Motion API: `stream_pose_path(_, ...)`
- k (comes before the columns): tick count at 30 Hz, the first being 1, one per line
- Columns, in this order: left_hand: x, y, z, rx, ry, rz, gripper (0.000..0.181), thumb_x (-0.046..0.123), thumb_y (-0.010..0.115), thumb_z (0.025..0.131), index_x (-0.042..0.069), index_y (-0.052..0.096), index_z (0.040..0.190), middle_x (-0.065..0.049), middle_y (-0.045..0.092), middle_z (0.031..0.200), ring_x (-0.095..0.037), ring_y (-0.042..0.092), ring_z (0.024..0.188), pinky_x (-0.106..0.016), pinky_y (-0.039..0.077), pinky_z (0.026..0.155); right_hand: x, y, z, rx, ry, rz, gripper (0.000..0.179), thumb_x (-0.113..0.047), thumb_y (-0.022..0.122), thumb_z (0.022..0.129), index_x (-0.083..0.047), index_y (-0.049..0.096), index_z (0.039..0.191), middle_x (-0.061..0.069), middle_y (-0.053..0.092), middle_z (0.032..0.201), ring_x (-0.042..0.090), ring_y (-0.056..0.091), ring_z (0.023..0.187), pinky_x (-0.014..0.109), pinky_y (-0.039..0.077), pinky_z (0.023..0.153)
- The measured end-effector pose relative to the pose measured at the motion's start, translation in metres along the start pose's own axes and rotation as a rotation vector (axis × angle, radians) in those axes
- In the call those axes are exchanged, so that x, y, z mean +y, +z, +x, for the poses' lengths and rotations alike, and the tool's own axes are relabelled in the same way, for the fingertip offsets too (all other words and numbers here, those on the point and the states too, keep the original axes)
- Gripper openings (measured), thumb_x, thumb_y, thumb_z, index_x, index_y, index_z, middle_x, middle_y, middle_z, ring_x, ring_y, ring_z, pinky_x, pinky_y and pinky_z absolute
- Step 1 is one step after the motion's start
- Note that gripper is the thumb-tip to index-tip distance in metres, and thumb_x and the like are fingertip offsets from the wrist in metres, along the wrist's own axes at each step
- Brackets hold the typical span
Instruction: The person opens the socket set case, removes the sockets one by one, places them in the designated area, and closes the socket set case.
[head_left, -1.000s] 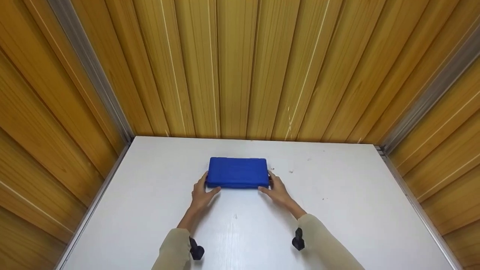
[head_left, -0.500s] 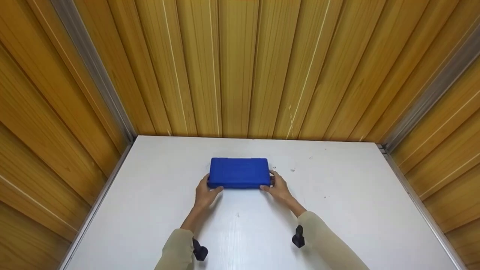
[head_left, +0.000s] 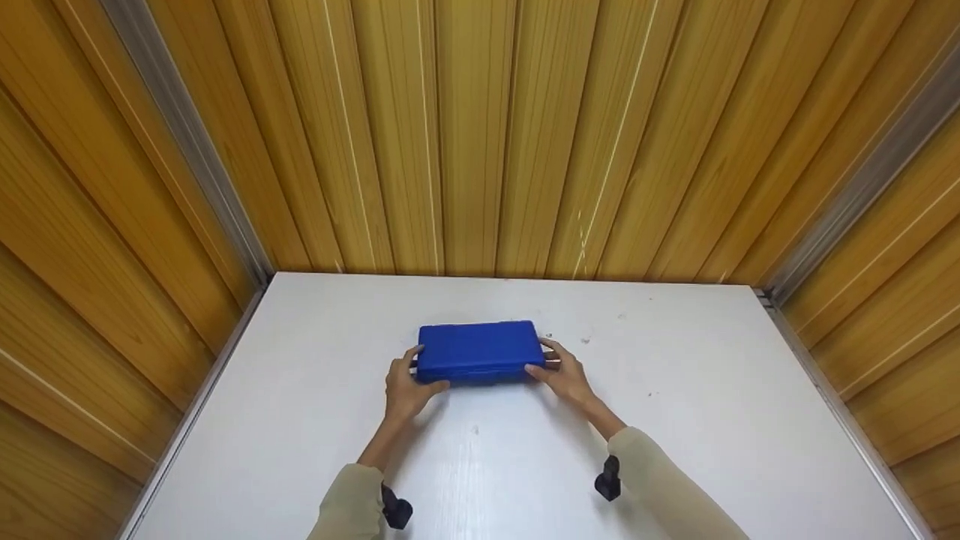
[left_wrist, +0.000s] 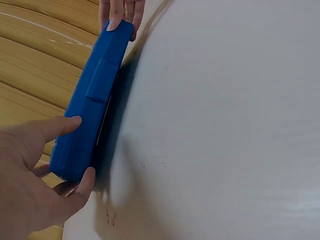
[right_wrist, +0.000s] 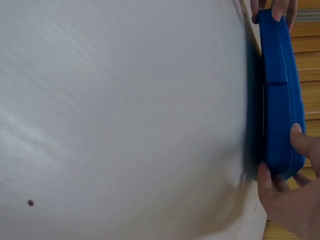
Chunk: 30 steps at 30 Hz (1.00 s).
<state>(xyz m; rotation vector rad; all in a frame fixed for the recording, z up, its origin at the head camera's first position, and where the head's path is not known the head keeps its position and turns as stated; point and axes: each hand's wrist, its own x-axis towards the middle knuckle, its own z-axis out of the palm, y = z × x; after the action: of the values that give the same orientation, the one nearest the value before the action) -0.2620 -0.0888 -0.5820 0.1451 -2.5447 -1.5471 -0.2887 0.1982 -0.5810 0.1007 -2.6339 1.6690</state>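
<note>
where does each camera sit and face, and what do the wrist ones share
Head: on the head, facing forward and down at the blue case, white table and yellow wall; left hand, right hand and sleeves show.
Left wrist: on that wrist, facing the case past the left hand; the right hand's fingers show at the top.
Right wrist: on that wrist, facing the case past the right hand; the left hand's fingers show at the top.
Both wrist views share the case, table and both hands.

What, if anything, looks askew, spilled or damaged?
The blue case, held between the left hand and right hand, looks slightly askew against the back edge of the white table in the head view. Small marks dot the table, including a dark red spot in the right wrist view; stain or debris, I can't tell.
</note>
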Motion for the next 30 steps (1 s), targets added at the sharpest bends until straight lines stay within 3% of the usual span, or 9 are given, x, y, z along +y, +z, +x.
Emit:
stream_pose_path(6,0.000,0.005,-0.003,0.034,0.087,0.022,0.076,-0.009,0.087,0.068,0.004,0.062,0.138,-0.020,0.051,0.112,-0.036,0.058,0.106,-0.053,0.052,0.097,-0.007,-0.012,-0.008,0.007,0.084,0.047,0.061,-0.019,0.079,0.091,0.000,0.055,0.144,0.027,0.066,0.125,0.040,0.068,0.115,0.042,0.059,0.090)
stream_pose_path(12,0.000,0.001,0.000,0.002,0.183,0.072,0.062,-0.009,0.084,0.075,0.007,0.067,0.133,-0.016,0.052,0.108,-0.025,0.061,0.091,-0.033,0.054,0.080,-0.016,-0.019,-0.008,0.055,0.182,0.091,0.060,-0.025,0.079,0.091,-0.003,0.058,0.142,0.024,0.067,0.127,0.032,0.069,0.114,0.037,0.057,0.092)
stream_pose_path(15,-0.003,-0.008,0.003,-0.002,0.252,0.127,0.059,-0.002,0.085,0.078,0.007,0.067,0.133,-0.017,0.052,0.112,-0.027,0.062,0.096,-0.035,0.053,0.081,-0.021,-0.018,-0.003,0.040,0.185,0.103,0.060,-0.028,0.079,0.091,-0.003,0.058,0.142,0.024,0.067,0.127,0.030,0.068,0.112,0.037,0.057,0.093)
stream_pose_path(18,-0.007,-0.017,0.005,-0.015,0.307,0.185,0.058,0.007,0.087,0.079,0.008,0.067,0.134,-0.018,0.052,0.127,-0.033,0.059,0.112,-0.044,0.055,0.082,-0.025,-0.017,0.000,0.019,0.167,0.112,0.057,-0.026,0.077,0.093,-0.001,0.059,0.141,0.025,0.067,0.127,0.032,0.069,0.112,0.039,0.058,0.094)
stream_pose_path(22,-0.014,-0.024,0.006,-0.068,0.392,0.268,0.060,0.016,0.086,0.081,0.009,0.065,0.137,-0.016,0.051,0.148,-0.038,0.052,0.134,-0.052,0.057,0.089,-0.027,-0.015,-0.004,0.071,0.053,0.021,0.048,-0.020,0.074,0.095,0.000,0.061,0.136,0.025,0.066,0.126,0.037,0.066,0.115,0.046,0.056,0.097)
stream_pose_path(25,-0.017,-0.029,0.006,-0.113,0.497,0.345,0.061,0.016,0.086,0.082,0.006,0.063,0.138,-0.016,0.055,0.148,-0.038,0.053,0.137,-0.052,0.053,0.100,-0.031,-0.012,-0.011,0.140,-0.094,-0.066,0.042,-0.016,0.075,0.094,0.001,0.064,0.131,0.025,0.065,0.121,0.039,0.065,0.111,0.050,0.056,0.092)
stream_pose_path(30,-0.018,-0.036,0.010,-0.145,0.604,0.432,0.061,0.014,0.087,0.081,0.004,0.063,0.137,-0.019,0.062,0.141,-0.036,0.060,0.131,-0.048,0.049,0.107,-0.039,-0.003,-0.021,0.169,-0.256,-0.037,0.034,-0.013,0.077,0.092,0.000,0.069,0.122,0.016,0.068,0.099,0.025,0.069,0.090,0.027,0.056,0.074)
